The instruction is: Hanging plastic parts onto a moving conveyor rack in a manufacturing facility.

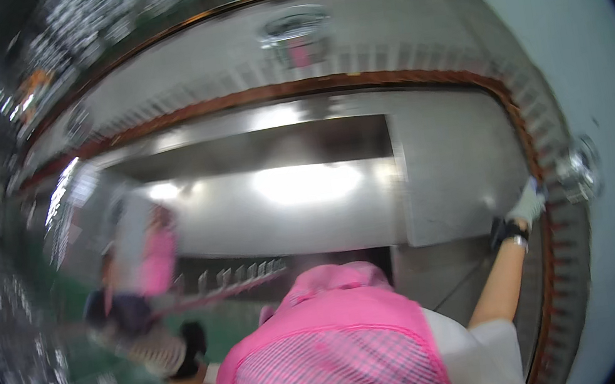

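Currently, right hand point(528, 205): gloved, stretched to the right of the frame, fingertips at the brown rail point(529, 135); blur hides whether its fingers are apart or together.
Near container point(580, 170): shiny and round, at the far right on the slatted conveyor point(572, 266), just beside that hand; contact cannot be told.
Left hand point(162, 355): lower left, smeared by blur; I cannot tell its grip.
Upper container point(294, 34): top centre, on the conveyor's far stretch, out of reach of either hand.
Work state: judging by this, the near container is unlifted, its handling undone; how much is finished or left cannot be told.
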A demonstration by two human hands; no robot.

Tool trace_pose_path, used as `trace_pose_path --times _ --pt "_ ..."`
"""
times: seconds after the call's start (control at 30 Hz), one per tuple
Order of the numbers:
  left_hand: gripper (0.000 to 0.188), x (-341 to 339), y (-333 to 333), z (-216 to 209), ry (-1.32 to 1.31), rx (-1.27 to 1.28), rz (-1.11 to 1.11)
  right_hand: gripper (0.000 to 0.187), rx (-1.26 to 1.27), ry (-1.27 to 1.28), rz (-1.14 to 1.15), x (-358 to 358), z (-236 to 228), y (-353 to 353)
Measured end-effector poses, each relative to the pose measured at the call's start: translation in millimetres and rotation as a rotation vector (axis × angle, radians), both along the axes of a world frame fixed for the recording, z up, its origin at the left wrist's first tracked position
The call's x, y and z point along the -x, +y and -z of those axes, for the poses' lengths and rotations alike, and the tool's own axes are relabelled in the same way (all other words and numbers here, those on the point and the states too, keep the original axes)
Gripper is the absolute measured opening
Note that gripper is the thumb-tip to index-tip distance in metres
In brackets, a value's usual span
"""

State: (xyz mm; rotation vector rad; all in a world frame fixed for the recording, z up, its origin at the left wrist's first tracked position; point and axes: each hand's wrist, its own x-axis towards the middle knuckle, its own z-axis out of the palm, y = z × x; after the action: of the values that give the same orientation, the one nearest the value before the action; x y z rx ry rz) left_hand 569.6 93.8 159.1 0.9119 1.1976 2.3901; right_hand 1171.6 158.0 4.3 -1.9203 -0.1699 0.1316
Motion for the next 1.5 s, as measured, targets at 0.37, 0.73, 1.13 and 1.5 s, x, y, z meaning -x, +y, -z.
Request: trace_pose_path --times 0.37,0.73,1.13,1.5 --pt "0.035 -30 -4 77 0.091 0.007 0.549 0.049 -0.320 -0.504 -2.084 415 -20 -63" --pt "0.028 -53 -29 141 0.507 0.237 1.108 0.024 -0.642 1.262 -1.288 430 -21 -101" --pt "0.052 -112 -46 68 0.127 0.030 0.620 0.017 -0.548 0.835 -1.032 356 18 -101" --pt "0.040 -161 -64 44 0.314 0.000 0.405 0.051 -0.704 -0.201 0.319 -76 77 -457"
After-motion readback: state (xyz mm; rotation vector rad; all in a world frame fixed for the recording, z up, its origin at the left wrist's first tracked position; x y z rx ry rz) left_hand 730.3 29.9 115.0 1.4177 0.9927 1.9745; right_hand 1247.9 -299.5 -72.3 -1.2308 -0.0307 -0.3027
